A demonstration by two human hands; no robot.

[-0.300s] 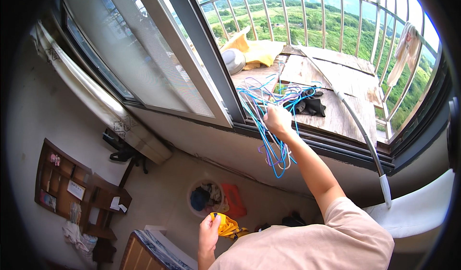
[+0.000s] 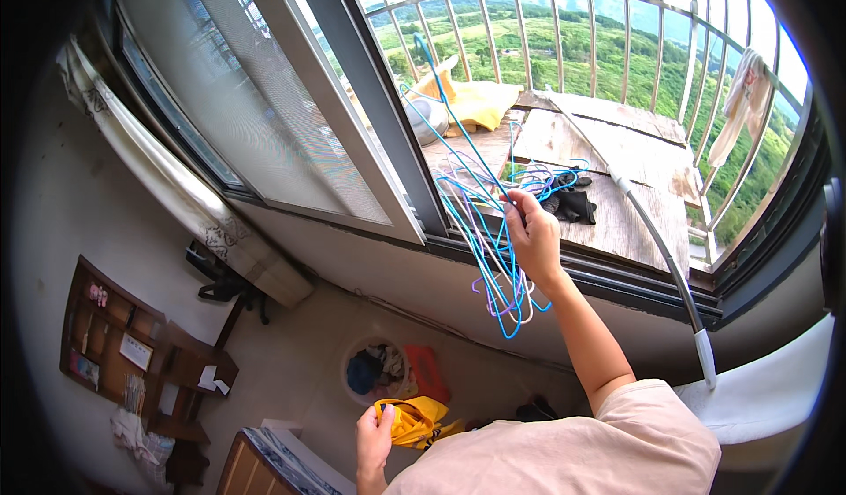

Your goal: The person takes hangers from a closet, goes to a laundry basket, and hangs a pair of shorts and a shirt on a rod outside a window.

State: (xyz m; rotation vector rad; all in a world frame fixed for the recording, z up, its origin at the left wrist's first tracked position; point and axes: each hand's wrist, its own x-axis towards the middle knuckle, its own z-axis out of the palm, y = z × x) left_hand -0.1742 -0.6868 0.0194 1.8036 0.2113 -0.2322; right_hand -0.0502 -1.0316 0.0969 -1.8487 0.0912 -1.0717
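My right hand (image 2: 535,238) reaches to the open window and pinches a blue wire clothes hanger (image 2: 465,134), whose thin frame points up and away to the left. Under and beside that hand, a tangled bunch of blue, purple and white hangers (image 2: 493,266) lies across the sill, part of it hanging down inside the wall. A crumpled black cloth (image 2: 575,206) sits just right of the bunch on the boards. Low in the picture, my left hand (image 2: 374,438) is closed on a yellow garment (image 2: 414,420) with dark marks; part of it is hidden behind my shirt.
Outside, wooden boards (image 2: 608,160) carry a yellow cloth (image 2: 489,103) and a round metal basin (image 2: 427,123) before metal bars. A dark pole (image 2: 656,231) slants across the opening. On the floor stand a tub of clothes (image 2: 377,367) and a red-orange object (image 2: 426,372).
My right hand has shifted slightly right and down, and one blue hanger now stands up out of the bunch. My left hand has moved slightly left and down with the yellow garment, which shows more.
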